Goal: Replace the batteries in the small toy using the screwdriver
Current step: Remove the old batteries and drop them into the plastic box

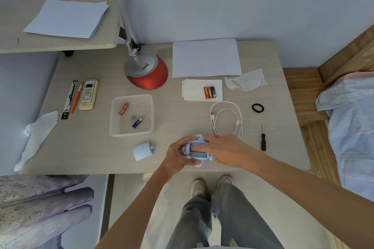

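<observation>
A small pale-blue toy (197,149) lies belly-up at the table's front edge, its battery compartment uncovered with a red battery visible inside. My left hand (178,154) grips its left side. The fingers of my right hand (223,150) rest on its right side and reach into the compartment. The toy's battery cover (142,151) lies to the left. A black-handled screwdriver (263,139) lies to the right, untouched. Three batteries (209,92) sit on a white tissue (194,92). Two more batteries (123,108) (137,122) lie in a clear plastic tray (150,113).
A red-based desk lamp (148,76) stands at the back, with paper sheets (206,57) beside it. A white USB cable (226,120), a black hair tie (258,108), crumpled tissue (245,80), a remote (88,94) and pens (76,97) also lie on the table. A bed (352,127) is at right.
</observation>
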Available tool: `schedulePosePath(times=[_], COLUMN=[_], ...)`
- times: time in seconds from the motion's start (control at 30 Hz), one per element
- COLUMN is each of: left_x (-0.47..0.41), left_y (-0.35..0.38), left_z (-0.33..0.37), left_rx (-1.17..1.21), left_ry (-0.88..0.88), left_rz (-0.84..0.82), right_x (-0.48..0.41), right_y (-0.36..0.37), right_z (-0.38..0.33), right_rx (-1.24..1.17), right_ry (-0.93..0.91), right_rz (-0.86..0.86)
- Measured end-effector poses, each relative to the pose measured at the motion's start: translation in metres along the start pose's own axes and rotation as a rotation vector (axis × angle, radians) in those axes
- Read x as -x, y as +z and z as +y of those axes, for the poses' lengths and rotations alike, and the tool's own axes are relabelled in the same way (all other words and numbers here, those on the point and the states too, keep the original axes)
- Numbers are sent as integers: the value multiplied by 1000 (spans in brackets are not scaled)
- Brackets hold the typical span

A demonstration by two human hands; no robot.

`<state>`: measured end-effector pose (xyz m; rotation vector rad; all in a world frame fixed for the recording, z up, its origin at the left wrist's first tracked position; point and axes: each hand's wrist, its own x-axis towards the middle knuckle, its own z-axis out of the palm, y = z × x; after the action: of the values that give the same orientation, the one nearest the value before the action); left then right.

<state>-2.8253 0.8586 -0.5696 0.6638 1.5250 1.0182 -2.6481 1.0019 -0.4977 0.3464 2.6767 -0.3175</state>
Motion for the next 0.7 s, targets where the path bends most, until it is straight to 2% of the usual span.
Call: schedulePosePath(times=[0.37, 0.7], left_x=[1, -2], left_y=[-1, -5], left_z=[3, 11], left_rx=[-42, -58], left_ry=[-26, -23], left_rz=[1, -40], right_x=[-15, -22], right_y=[-2, 2], right_z=[7, 13], right_rx=[153, 149], right_ry=[-163, -221], right_rz=[-31, -17])
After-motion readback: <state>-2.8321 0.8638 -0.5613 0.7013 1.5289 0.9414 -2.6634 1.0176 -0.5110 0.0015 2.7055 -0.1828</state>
